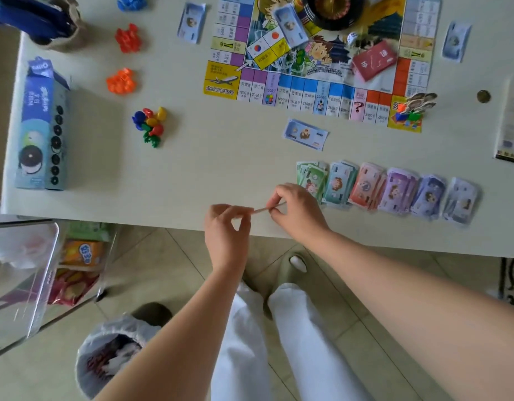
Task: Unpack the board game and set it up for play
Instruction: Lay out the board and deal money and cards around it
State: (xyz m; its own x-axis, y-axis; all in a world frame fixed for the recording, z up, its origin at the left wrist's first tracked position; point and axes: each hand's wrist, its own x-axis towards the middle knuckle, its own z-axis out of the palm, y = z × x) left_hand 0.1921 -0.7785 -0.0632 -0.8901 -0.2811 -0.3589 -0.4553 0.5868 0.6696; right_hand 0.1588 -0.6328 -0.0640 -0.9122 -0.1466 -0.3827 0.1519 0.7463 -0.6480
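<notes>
The colourful paper game board [308, 94] lies unfolded far across the white desk [206, 169]; your left hand [227, 230] and right hand [296, 211] pinch a thin pale strip [260, 209] between curled fingers [274, 196]; lay it flat beside the sorted banknote stacks [394, 189].

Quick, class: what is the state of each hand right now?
Left hand: closed, pinching one end of a thin strip.
Right hand: closed, pinching the other end of it.
</notes>
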